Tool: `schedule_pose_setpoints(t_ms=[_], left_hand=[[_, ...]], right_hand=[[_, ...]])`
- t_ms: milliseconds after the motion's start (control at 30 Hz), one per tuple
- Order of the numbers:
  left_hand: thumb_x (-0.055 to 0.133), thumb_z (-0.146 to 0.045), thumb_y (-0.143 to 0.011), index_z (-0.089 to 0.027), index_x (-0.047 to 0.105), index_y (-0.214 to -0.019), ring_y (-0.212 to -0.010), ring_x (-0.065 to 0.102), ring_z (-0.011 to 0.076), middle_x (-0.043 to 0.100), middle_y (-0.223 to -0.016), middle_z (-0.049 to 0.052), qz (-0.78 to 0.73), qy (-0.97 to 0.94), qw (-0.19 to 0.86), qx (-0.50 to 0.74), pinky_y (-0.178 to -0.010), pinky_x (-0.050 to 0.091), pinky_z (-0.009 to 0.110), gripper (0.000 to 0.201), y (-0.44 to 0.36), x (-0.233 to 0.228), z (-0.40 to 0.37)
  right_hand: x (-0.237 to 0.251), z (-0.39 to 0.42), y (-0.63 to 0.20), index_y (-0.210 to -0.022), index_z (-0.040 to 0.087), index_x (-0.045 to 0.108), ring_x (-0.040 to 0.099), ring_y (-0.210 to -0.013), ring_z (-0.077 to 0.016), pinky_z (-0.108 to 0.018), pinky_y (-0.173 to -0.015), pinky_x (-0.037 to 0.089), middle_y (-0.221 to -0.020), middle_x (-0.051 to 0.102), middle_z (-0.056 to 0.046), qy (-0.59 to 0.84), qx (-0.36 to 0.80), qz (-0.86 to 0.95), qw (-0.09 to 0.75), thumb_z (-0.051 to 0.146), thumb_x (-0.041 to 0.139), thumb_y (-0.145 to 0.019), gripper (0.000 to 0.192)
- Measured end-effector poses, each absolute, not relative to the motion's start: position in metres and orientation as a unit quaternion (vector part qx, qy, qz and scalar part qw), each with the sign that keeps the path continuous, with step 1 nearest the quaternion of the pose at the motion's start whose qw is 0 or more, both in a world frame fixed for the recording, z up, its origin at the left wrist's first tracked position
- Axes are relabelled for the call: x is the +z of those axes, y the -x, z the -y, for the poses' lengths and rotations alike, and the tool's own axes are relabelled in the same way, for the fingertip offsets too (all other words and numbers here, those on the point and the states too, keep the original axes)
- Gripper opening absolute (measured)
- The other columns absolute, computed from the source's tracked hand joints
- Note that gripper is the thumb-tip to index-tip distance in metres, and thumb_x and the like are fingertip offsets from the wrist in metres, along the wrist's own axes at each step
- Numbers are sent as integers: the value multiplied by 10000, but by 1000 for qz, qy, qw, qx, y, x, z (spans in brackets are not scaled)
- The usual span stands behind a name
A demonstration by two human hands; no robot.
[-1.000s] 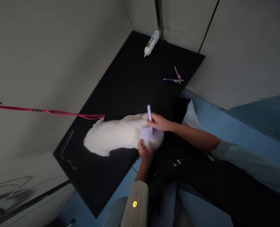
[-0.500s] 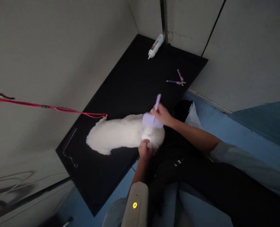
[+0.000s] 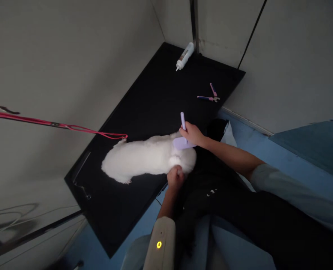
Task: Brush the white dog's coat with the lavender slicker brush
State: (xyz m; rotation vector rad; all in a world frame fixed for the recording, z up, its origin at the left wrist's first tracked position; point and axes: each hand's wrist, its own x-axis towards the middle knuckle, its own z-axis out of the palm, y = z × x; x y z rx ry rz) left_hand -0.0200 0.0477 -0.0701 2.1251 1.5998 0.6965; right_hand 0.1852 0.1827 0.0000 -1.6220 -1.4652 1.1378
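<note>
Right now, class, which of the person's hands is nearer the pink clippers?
Right. The right hand holds the brush nearer the clippers; the left hand grips the dog's rump, farther away.

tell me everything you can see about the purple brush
The purple brush is pale lilac and looks like plastic, with a wide flat head and a slim straight handle that sticks up and away from the person. The right hand grips it where handle meets head, and the head lies against the rear of the white dog, which stands on the black table. The left hand holds the dog's fur just below the brush. The bristles are hidden from view.
</note>
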Motion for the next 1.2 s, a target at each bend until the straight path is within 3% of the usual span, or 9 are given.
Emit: schedule_pose_setpoints(t_ms=[200,367,467,567,667,800,933,1100,1200], left_hand=[[477,-187,-723,-228,562,-725,-572,601,154,635,-646,21,-559,-768,223,219,-598,503,251,94,27,-69,-47],[457,-181,-756,-228,554,-715,-529,566,141,601,-599,2,-549,-775,233,208,-567,478,238,115,27,-66,-43],[470,-189,-739,-228,556,-709,-546,574,144,622,-620,9,-558,-769,239,198,-571,479,242,99,24,-65,-43],[476,-201,-751,-225,561,-702,-582,598,146,641,-644,18,-569,-757,250,200,-605,492,243,101,23,-64,-42],[477,-213,-769,-222,561,-696,-542,579,134,631,-620,9,-573,-752,254,202,-584,485,231,112,24,-65,-40],[481,-207,-761,-226,560,-704,-544,595,138,641,-625,13,-569,-756,240,216,-558,482,226,99,25,-65,-40],[471,-232,-796,-219,568,-729,-579,616,139,671,-679,31,-570,-756,217,238,-601,500,235,119,29,-59,-47],[472,-258,-785,-210,576,-732,-489,543,117,660,-660,14,-582,-755,214,212,-558,461,231,126,38,-49,-54],[461,-267,-798,-211,591,-739,-513,556,122,659,-666,16,-586,-753,215,209,-571,457,231,153,41,-47,-55]], right_hand=[[-14,-195,-190,-833,235,536,617,-726,-196,-301,-694,454,-740,645,-18,607,460,555,336,346,590,-856,125],[-13,-206,-199,-846,233,522,628,-741,-217,-316,-681,455,-735,634,-35,681,375,494,390,356,568,-877,135],[-7,-196,-187,-816,239,526,623,-695,-192,-288,-642,445,-720,643,-13,596,448,572,343,372,618,-850,165],[-4,-194,-181,-786,235,522,636,-721,-207,-303,-672,455,-733,652,-32,630,441,561,305,354,613,-862,168],[-3,-194,-182,-849,223,530,650,-788,-223,-325,-726,468,-799,668,-53,682,391,506,355,349,579,-886,140],[-8,-180,-183,-802,225,533,623,-733,-188,-296,-696,458,-738,639,-15,607,469,541,344,341,618,-838,148],[-15,-170,-183,-827,216,537,618,-767,-194,-318,-739,461,-777,631,-26,673,432,467,378,365,551,-864,154],[-22,-168,-185,-794,229,517,595,-739,-184,-311,-730,454,-736,600,0,614,480,500,378,366,576,-811,150],[-24,-173,-192,-799,231,492,596,-775,-194,-334,-762,459,-782,610,-22,701,431,398,406,395,512,-851,174]])
